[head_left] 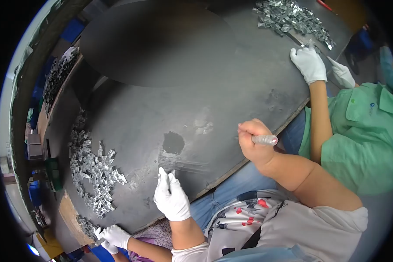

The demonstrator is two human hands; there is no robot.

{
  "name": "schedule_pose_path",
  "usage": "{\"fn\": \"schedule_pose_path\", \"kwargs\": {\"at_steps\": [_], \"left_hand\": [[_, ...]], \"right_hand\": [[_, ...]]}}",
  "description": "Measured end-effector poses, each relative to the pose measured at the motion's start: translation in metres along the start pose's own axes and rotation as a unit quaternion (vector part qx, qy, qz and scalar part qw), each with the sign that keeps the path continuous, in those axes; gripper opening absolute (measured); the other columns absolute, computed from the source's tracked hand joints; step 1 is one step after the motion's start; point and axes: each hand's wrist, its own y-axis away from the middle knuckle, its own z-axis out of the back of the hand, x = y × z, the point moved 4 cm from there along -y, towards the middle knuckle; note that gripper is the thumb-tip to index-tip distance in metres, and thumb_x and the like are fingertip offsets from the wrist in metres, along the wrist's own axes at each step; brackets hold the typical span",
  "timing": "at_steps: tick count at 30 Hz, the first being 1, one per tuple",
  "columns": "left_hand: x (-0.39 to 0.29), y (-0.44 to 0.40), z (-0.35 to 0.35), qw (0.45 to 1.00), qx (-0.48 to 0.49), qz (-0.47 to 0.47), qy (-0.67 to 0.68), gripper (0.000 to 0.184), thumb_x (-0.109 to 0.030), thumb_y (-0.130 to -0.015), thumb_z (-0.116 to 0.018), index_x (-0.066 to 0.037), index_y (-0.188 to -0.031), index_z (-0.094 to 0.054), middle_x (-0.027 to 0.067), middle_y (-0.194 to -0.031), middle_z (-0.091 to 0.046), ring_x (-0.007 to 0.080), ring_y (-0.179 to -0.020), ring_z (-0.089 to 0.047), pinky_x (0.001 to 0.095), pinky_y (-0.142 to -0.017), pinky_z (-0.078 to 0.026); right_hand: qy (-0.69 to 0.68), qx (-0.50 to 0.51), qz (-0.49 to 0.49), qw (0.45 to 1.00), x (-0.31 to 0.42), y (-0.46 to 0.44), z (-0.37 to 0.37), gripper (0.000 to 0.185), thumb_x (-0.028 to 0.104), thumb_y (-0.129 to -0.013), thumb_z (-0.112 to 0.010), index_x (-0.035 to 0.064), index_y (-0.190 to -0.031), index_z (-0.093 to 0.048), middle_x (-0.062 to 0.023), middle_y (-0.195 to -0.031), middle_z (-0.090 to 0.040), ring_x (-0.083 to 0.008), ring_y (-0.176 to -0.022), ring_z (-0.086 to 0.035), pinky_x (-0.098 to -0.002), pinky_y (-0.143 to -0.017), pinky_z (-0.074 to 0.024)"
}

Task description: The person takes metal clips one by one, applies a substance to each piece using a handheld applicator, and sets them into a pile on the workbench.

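Observation:
My left hand (pixel 172 195), in a white glove, is at the worktop's near side with its fingers drawn together. Its fingertips meet the lower edge of a patch of thin dark metal strips (pixel 174 162). Whether they pinch one strip is hidden. Above the strips is a dark, rounded, grainy-looking patch (pixel 174 142). To the right, my bare right hand (pixel 256 144) is raised over the worktop's edge, fingers curled. From it sticks out a grey tape-wrapped cylinder (pixel 263 139) with a pinkish end; I cannot tell if it is a handle or a taped finger.
Heaps of small shiny metal clips lie at the left (pixel 96 174) and the top right (pixel 292 19) of the grey worktop (pixel 205 105). A co-worker's gloved hands (pixel 309 64) work at the right, another's (pixel 113 236) at the lower left. A large dark blur covers the top middle.

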Motion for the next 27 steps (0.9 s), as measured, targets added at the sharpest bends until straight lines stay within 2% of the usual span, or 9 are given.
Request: {"fn": "schedule_pose_path", "kwargs": {"at_steps": [5,7,11,13,21,23,25,26,27], "left_hand": [[0.007,-0.002,-0.001,0.924,0.008,0.201,0.326,0.031,-0.014,-0.085,-0.053,0.006,-0.109,-0.047,0.0203,-0.099,-0.057,0.0239,-0.083,-0.059,0.0327,-0.078,-0.047],[0.001,-0.005,-0.006,0.85,0.059,0.286,0.438,0.037,-0.029,-0.086,-0.053,-0.001,-0.11,-0.047,0.0137,-0.091,-0.057,0.0236,-0.079,-0.058,0.0338,-0.075,-0.048],[0.006,-0.008,-0.022,0.701,0.13,0.369,0.597,0.042,-0.042,-0.077,-0.061,-0.009,-0.102,-0.053,0.0074,-0.095,-0.059,0.0279,-0.083,-0.057,0.0398,-0.076,-0.049],[0.004,-0.009,-0.023,0.685,0.125,0.366,0.617,0.041,-0.042,-0.077,-0.061,-0.009,-0.1,-0.054,0.0078,-0.096,-0.059,0.0278,-0.084,-0.058,0.0405,-0.078,-0.049],[0.009,-0.004,-0.021,0.715,0.108,0.332,0.605,0.039,-0.039,-0.084,-0.052,-0.008,-0.107,-0.049,0.0137,-0.11,-0.052,0.0266,-0.088,-0.056,0.0388,-0.083,-0.046],[0.007,-0.001,-0.015,0.908,0.039,0.177,0.378,0.04,-0.031,-0.087,-0.048,-0.004,-0.117,-0.044,0.0155,-0.109,-0.052,0.0249,-0.089,-0.054,0.0394,-0.084,-0.043],[-0.007,0.009,-0.008,0.999,0.017,-0.046,0.01,0.041,-0.023,-0.088,-0.046,0.001,-0.121,-0.042,0.0175,-0.108,-0.052,0.0256,-0.093,-0.053,0.0417,-0.086,-0.04],[-0.017,0.013,-0.011,0.955,0.025,-0.181,-0.232,0.041,-0.02,-0.087,-0.046,0.003,-0.121,-0.042,0.0186,-0.108,-0.053,0.0271,-0.095,-0.053,0.0436,-0.088,-0.038],[-0.03,0.014,-0.024,0.915,0.033,-0.247,-0.317,0.038,-0.018,-0.082,-0.05,0.002,-0.114,-0.049,0.0204,-0.107,-0.054,0.0314,-0.097,-0.052,0.0463,-0.09,-0.035]], "right_hand": [[-0.014,-0.009,-0.004,1.0,-0.004,0.006,0.001,0.018,-0.005,-0.066,-0.055,0.0048,-0.081,-0.057,-0.0101,-0.066,-0.056,-0.025,-0.059,-0.054,-0.0324,-0.052,-0.0443],[-0.03,-0.012,-0.016,0.999,-0.01,0.009,-0.001,0.017,-0.003,-0.068,-0.055,0.0043,-0.082,-0.057,-0.0102,-0.068,-0.057,-0.0244,-0.061,-0.055,-0.032,-0.055,-0.0449],[-0.021,0.022,-0.095,0.995,-0.008,0.004,-0.001,0.015,0.007,-0.073,-0.06,0.0039,-0.088,-0.058,-0.0101,-0.075,-0.058,-0.0226,-0.066,-0.056,-0.0305,-0.06,-0.0458],[0.007,0.074,-0.129,0.989,-0.005,0.002,0.005,0.026,0.022,-0.075,-0.065,0.0043,-0.093,-0.059,-0.0102,-0.082,-0.058,-0.021,-0.069,-0.057,-0.0295,-0.063,-0.0458],[-0.02,0.115,-0.154,0.981,0.007,0.001,0.008,0.038,0.032,-0.073,-0.067,0.0051,-0.099,-0.058,-0.0114,-0.085,-0.057,-0.0203,-0.075,-0.056,-0.0296,-0.067,-0.0457],[-0.023,0.108,-0.166,0.98,0.008,0.0,0.007,0.038,0.027,-0.075,-0.066,0.0044,-0.103,-0.057,-0.0086,-0.086,-0.057,-0.0167,-0.077,-0.055,-0.0274,-0.069,-0.0452],[-0.057,0.104,-0.186,0.975,0.004,0.004,-0.008,0.036,0.021,-0.077,-0.066,0.0047,-0.107,-0.056,-0.0061,-0.088,-0.058,-0.0124,-0.079,-0.054,-0.0246,-0.071,-0.0445],[-0.088,0.099,-0.194,0.972,0.004,0.002,-0.016,0.034,0.019,-0.077,-0.065,0.0054,-0.107,-0.056,-0.0068,-0.09,-0.059,-0.0118,-0.08,-0.055,-0.0244,-0.071,-0.0444],[-0.081,0.123,-0.205,0.968,0.008,-0.006,-0.022,0.033,0.019,-0.077,-0.064,0.0058,-0.107,-0.056,-0.0079,-0.09,-0.06,-0.013,-0.08,-0.056,-0.0251,-0.072,-0.0446]]}}
